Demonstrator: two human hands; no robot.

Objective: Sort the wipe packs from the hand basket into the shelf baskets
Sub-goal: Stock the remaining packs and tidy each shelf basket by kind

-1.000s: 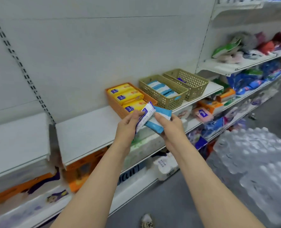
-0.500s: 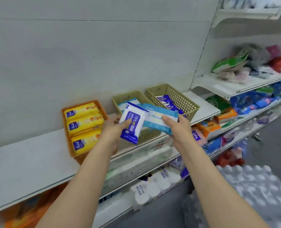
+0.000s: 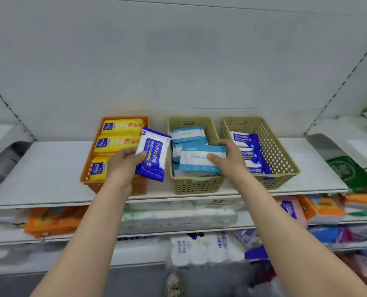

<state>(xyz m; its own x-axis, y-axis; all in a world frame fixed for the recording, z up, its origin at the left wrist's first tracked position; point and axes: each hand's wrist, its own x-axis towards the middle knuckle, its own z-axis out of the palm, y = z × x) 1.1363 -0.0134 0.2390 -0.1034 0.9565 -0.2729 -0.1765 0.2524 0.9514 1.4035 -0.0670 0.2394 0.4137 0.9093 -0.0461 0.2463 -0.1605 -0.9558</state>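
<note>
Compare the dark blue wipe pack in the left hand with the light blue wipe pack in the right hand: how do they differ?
The dark blue and white wipe pack stands nearly upright in the left hand, over the gap between the orange basket and the middle olive basket. The light blue and white wipe pack lies crosswise in the right hand, low over the middle olive basket's packs. Both are flat soft packs, pinched at an edge.

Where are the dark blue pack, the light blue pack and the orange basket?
Dark blue pack (image 3: 152, 157): head view, printed front.
Light blue pack (image 3: 196, 160): head view, white label.
Orange basket (image 3: 140, 187): head view, front wall.
</note>
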